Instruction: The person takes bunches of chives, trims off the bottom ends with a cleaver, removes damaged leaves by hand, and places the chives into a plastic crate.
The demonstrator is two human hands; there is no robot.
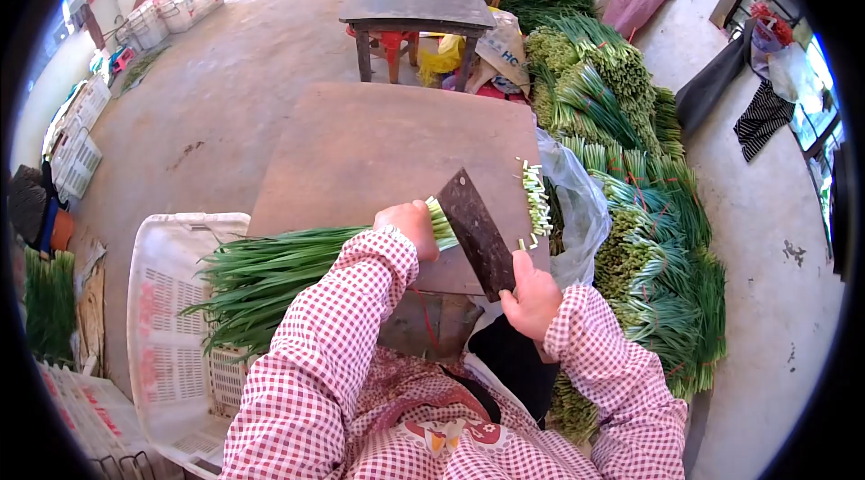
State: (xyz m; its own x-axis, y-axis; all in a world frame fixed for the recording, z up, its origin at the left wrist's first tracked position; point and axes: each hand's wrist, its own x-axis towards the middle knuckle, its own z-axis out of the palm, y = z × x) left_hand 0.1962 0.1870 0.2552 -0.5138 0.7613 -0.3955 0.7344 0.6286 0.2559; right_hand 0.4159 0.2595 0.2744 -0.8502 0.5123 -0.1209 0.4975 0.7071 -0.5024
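My left hand (413, 230) is closed around a bunch of long green stalks (279, 268) at the near edge of the brown table (387, 147). The leaves trail left over a white crate, and the pale stem ends point right. My right hand (532, 295) grips the handle end of a dark, wide-bladed cleaver (475, 232), whose blade stands beside the stem ends. Whether blade and stems touch is unclear. Short cut stem pieces (535, 201) lie along the table's right edge.
An empty-looking white crate (167, 300) stands at the left. Tied green bundles (658, 246) are piled at the right beside a clear plastic bag (577, 210). A smaller dark table (416, 4) stands ahead, and more white crates (191, 7) line the left wall.
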